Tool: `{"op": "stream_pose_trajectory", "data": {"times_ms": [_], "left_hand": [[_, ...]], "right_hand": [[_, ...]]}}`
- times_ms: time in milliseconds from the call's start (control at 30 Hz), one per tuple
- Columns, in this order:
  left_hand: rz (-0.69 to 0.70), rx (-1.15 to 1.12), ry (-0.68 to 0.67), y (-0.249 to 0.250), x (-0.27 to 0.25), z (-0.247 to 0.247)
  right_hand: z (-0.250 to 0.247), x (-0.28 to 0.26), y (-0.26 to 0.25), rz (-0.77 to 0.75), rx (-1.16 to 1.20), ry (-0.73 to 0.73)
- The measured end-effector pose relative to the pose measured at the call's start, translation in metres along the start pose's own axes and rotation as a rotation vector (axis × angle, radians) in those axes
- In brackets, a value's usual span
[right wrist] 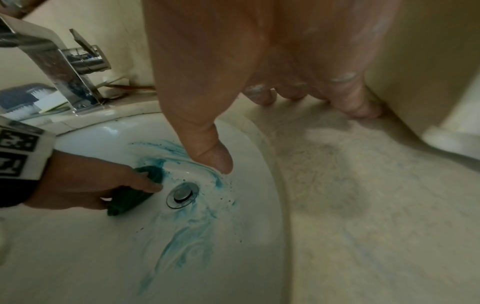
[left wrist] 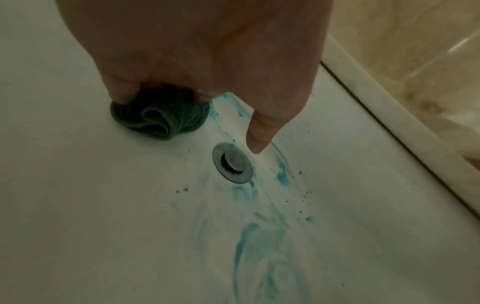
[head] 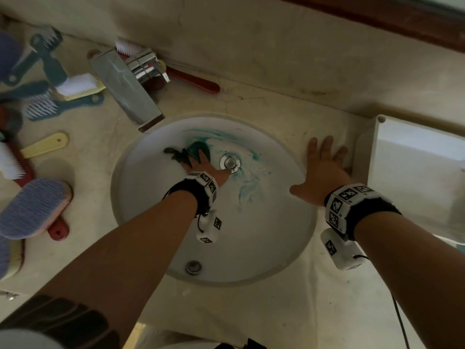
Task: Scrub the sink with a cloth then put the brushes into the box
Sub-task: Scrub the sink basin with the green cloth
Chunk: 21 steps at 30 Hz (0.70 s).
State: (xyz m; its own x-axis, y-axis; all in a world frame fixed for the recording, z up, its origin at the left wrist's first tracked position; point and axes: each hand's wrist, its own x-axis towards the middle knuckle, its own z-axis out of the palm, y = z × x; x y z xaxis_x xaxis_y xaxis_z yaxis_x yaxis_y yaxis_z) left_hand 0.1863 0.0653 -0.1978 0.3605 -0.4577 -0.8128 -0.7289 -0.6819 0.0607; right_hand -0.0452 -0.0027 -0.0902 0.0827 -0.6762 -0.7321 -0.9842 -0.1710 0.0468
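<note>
The sink (head: 264, 238) is smooth, glossy white ceramic streaked with teal smears. Its drain (left wrist: 232, 162) and the tap (head: 128, 89) are polished, mirror-bright metal. The cloth (left wrist: 158, 119) is dark green, crumpled fabric. The worktop (right wrist: 363, 205) looks like matt, mottled beige stone. The box (head: 412, 172) is smooth white plastic.

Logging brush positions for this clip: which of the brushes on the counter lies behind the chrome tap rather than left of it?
The red-handled brush with white bristles: its handle pokes out right of the chrome tap along the back wall; the others lie left.
</note>
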Motion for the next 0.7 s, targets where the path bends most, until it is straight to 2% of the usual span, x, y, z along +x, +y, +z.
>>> {"op": "stream_pose_trajectory", "data": {"times_ms": [67, 133, 200, 300, 433, 500, 567, 633, 700], "left_hand": [[0.122, 0.1, -0.02, 0.008, -0.006, 0.005], [0.181, 0.157, -0.034, 0.004, -0.005, 0.013], [0.126, 0.096, -0.032, -0.007, -0.002, 0.019], [-0.012, -0.143, 0.032, -0.015, 0.002, 0.015], [-0.134, -0.327, 0.109, 0.004, 0.007, -0.007], [-0.125, -0.368, 0.073, 0.021, 0.008, -0.014], [-0.052, -0.373, 0.012, 0.035, 0.01, -0.011], [-0.008, -0.356, -0.028, 0.037, 0.013, -0.002], [-0.025, -0.428, -0.02, 0.028, 0.014, -0.001]], "right_hand": [[0.001, -0.001, 0.001, -0.003, 0.003, 0.0], [0.0, -0.001, 0.002, -0.003, 0.005, 0.003], [0.0, -0.003, 0.001, -0.003, 0.0, -0.001], [0.001, -0.003, -0.001, -0.002, 0.001, 0.006], [0.003, -0.002, -0.002, -0.006, -0.009, 0.021], [0.004, -0.001, -0.001, -0.009, -0.005, 0.023], [0.004, 0.0, 0.002, -0.006, -0.005, 0.027], [0.005, 0.0, 0.002, -0.005, -0.005, 0.022], [0.004, 0.0, 0.001, -0.01, 0.001, 0.013]]}}
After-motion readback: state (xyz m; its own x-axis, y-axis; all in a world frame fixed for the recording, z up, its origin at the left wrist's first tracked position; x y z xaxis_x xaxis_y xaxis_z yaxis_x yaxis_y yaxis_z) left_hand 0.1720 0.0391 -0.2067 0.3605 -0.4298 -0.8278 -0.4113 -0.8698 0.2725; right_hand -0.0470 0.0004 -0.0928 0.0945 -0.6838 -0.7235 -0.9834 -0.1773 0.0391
